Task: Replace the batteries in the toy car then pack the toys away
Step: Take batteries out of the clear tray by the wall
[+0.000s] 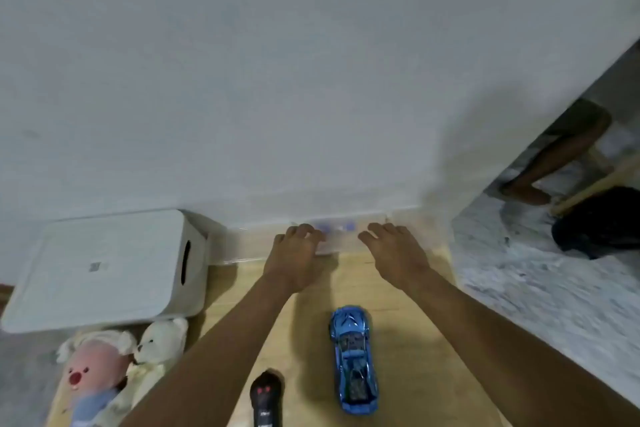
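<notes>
Both arms are reaching out to a clear box (332,236) by the white wall; the left hand (294,253) and right hand (394,250) are touching it with fingers spread. A blue toy car (353,357) and black remote (266,399) are lying on the wooden table (415,374). Two soft toys (114,371) are lying beside a white box (104,270).

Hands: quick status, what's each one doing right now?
Left hand: fingers curled over the clear box by the wall; a firm grip cannot be told.
Right hand: open, fingers spread at the same box, holding nothing.

Soft light, motion blur, wide-angle warp
</notes>
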The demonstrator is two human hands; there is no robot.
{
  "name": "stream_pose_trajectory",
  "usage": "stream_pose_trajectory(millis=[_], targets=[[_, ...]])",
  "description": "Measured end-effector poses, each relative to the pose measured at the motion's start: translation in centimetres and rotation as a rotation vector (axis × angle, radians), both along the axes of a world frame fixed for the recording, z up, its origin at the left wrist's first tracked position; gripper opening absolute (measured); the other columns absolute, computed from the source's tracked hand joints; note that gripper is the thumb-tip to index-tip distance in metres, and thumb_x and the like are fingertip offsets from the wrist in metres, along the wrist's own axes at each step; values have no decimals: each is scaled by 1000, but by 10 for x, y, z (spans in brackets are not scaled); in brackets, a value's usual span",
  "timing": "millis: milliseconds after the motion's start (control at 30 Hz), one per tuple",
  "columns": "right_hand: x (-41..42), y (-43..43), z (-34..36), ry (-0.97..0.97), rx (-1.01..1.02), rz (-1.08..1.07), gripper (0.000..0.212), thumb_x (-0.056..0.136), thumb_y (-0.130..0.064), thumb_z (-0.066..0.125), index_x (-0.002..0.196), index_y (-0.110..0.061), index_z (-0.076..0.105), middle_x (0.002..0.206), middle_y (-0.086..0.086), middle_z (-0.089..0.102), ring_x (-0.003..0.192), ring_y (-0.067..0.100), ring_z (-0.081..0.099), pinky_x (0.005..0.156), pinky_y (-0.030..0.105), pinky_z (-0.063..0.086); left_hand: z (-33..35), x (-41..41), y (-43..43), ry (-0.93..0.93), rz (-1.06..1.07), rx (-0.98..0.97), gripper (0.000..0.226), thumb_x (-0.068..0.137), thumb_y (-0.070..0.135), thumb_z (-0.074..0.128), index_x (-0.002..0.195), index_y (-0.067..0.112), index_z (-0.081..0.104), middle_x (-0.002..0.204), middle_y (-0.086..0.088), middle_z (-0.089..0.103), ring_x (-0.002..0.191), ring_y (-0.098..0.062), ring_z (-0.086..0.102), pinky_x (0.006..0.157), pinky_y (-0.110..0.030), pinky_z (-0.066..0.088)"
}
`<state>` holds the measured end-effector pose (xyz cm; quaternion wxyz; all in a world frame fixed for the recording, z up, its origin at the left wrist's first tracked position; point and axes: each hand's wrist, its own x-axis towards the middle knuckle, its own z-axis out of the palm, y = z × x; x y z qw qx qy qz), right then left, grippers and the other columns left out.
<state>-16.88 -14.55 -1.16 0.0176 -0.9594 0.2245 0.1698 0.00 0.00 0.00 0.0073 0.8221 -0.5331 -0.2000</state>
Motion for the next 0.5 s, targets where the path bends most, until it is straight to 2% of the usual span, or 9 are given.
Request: stream_pose_trajectory(millis=[100,200,267,367,500], targets=[[4,-12,-13,-84,-130,60,64,54,3,78,114,-15,66,98,8,67,82,32,65,73,41,52,-16,-1,-12,-176,-35,-16,52,88,37,68,137,23,57,139,-3,54,126,-28,53,104,-42,41],[8,-18,-20,-216,-261,151,47,59,5,69,102,-13,68,80,8,63,69,32,61,69,42,51,-31,-2,-16,-326,-84,-61,50,62,26,88,109,19,71,102,-5,69,87,-27,70,84,-41,53],[9,-22,-22,-286,-288,172,39,62,4,64,97,-12,68,75,8,62,65,32,60,67,41,51,-36,-1,-18,-384,-110,-157,47,55,12,86,100,14,72,86,-6,70,70,-28,70,76,-39,55],[7,-23,-28,-272,-247,192,38,56,5,69,91,-11,69,73,8,63,63,30,60,61,37,52,-40,-1,-20,-405,-175,-214,48,52,3,85,98,10,71,79,-8,69,63,-27,68,69,-37,57],[5,-23,-28,-290,-209,184,44,46,4,78,86,-11,69,72,8,64,61,29,62,56,35,53,-50,-2,-18,-440,-238,-233,50,52,3,89,98,6,69,82,-13,69,65,-28,67,69,-37,59]])
